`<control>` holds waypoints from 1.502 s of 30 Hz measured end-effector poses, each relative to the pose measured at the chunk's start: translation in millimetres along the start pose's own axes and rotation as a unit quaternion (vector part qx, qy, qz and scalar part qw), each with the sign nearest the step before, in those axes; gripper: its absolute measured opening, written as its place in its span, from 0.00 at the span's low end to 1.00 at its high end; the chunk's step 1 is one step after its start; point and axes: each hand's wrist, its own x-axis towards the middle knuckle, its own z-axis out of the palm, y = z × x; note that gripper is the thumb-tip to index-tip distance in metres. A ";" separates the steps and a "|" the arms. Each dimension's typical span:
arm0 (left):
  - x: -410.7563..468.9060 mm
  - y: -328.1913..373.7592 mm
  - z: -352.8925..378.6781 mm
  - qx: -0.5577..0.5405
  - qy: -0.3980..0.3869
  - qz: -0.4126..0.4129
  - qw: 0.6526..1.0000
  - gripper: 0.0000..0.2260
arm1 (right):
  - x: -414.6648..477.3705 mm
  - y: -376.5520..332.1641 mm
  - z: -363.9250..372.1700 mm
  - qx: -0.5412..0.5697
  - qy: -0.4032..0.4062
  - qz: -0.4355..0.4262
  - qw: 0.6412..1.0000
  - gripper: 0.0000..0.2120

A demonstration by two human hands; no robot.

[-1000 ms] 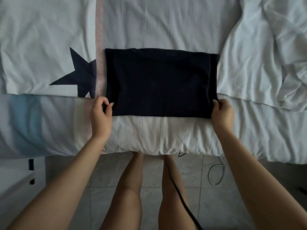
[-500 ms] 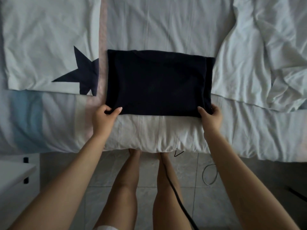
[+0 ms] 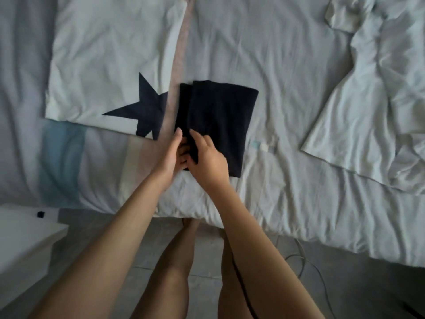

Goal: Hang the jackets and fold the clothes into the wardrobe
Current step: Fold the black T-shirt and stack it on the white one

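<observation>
Bare legs [image 3: 174, 272] stand on a tiled floor [image 3: 345, 284], cut off by the bottom edge, the right one partly hidden behind the right forearm; a black cable [image 3: 239, 279] runs down that leg and a grey cable [image 3: 301, 256] loops on the floor to the right of it. Well left of the arms is the corner of a piece of white furniture [image 3: 23, 245], blurred, carrying a small black thing too small to make out. Both forearms reach forward over the edge of a bed [image 3: 299, 192] with a white cover; the hands meet, touching, on the near left corner of a dark garment [image 3: 220, 116], which lies folded flat on the bed and stretches beyond them and to their right. The right hand [image 3: 207, 157] rests on top and pinches a fold of the dark fabric; the left hand [image 3: 170, 155] has its thumb straight along the garment's left edge and its fingers curled against the fold, but whether they grip the fabric cannot be told, since the corner itself is hidden under both hands. Left of the left hand and farther off lies a white cloth with a dark star [image 3: 110, 65]; well right of the right hand sprawls a crumpled white garment [image 3: 379, 100], cut off by the frame.
</observation>
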 end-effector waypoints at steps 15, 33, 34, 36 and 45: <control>-8.2 -39.7 -12.4 0.141 0.134 0.125 0.973 0.12 | -18.1 60.4 -37.5 0.091 0.159 0.151 0.972 0.20; -12.8 -57.7 -19.7 0.176 0.277 0.083 0.941 0.11 | 162.8 -25.8 -35.2 -0.009 -0.110 0.125 0.986 0.17; -11.5 -56.4 -21.0 0.172 0.277 0.080 0.942 0.11 | 165.4 -28.3 -33.6 -0.013 -0.112 0.133 0.985 0.17; -8.7 -53.5 -21.4 0.171 0.277 0.072 0.943 0.09 | 167.9 -31.8 -30.6 -0.026 -0.111 0.147 0.983 0.17; 7.9 -48.0 -23.3 0.305 0.178 0.001 0.936 0.19 | 96.2 12.1 -23.1 0.055 0.307 0.140 0.940 0.18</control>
